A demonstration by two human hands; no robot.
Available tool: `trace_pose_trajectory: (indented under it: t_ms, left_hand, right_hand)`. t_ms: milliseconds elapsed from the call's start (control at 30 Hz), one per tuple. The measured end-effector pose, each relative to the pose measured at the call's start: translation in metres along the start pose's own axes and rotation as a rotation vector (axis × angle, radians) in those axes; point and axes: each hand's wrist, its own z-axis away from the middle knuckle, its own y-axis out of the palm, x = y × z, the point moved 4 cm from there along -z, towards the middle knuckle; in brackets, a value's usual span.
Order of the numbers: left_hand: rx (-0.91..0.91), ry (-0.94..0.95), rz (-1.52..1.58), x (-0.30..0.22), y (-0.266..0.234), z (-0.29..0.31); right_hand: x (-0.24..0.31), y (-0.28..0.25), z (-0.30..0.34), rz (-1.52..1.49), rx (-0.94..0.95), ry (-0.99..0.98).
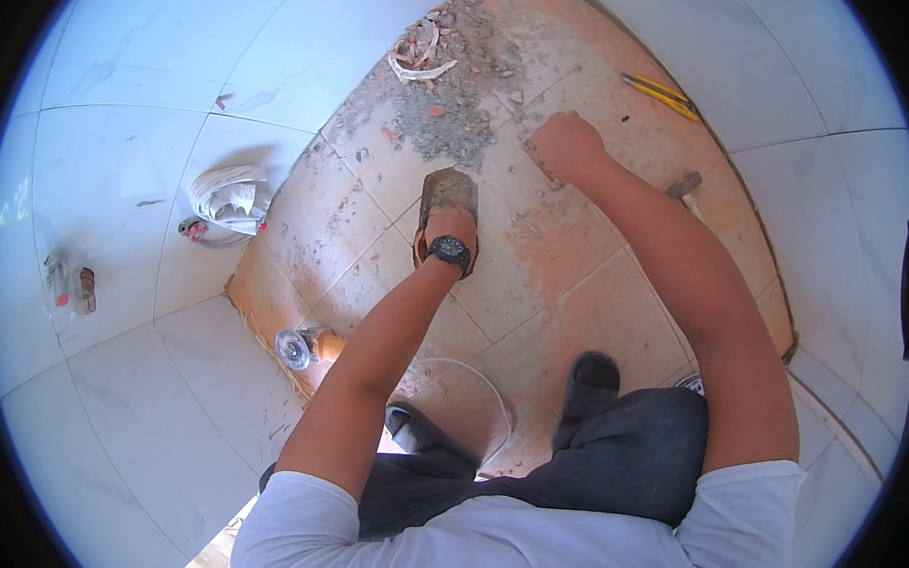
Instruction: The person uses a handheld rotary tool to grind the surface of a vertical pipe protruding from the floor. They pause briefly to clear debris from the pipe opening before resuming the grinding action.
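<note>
My left hand (451,224), with a black watch (450,250) on its wrist, reaches down into an oblong hole (448,187) cut through the tiled floor. Its fingers are lost to sight inside the hole. To the right and farther off, my right hand (571,148) is closed, low over the dusty tiles. A thin, flat edge shows along its left side; what it grips I cannot make out. Grey and reddish rubble (450,114) is spread over the floor beyond the hole, with a crumpled whitish strip (420,70) on top.
An angle grinder (307,348) lies at the left, its cord (496,391) curving by my feet. A hammer (684,187) and yellow-handled tools (663,96) lie along the right wall. Bundled white hose (229,198) and a clear bottle (66,282) are at the left wall.
</note>
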Motion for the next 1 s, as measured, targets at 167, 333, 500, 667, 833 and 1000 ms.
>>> trace_pose_trajectory:
  t_ms: [167, 333, 500, 667, 833, 1000]
  left_hand:
    - [-0.125, -0.004, 0.194, 0.017, -0.005, 0.004]
    - [-0.103, -0.133, 0.456, 0.033, -0.001, -0.005]
    - [-0.182, 0.038, 0.386, 0.029, 0.003, -0.010]
    - [-0.202, 0.274, 0.326, 0.041, -0.005, -0.014]
    - [-0.149, 0.352, 0.457, 0.044, -0.012, -0.025]
    - [-0.039, 0.470, 0.362, 0.043, -0.017, -0.041]
  right_hand:
    - [-0.001, -0.001, -0.001, -0.018, 0.011, -0.011]
    - [-0.001, 0.000, -0.001, -0.016, 0.005, -0.026]
    - [-0.002, 0.002, -0.002, -0.044, 0.029, -0.022]
    - [0.000, -0.004, -0.002, -0.037, 0.050, 0.016]
    - [0.001, -0.004, -0.002, -0.015, 0.067, 0.036]
    - [-0.003, 0.004, -0.008, -0.040, 0.029, 0.073]
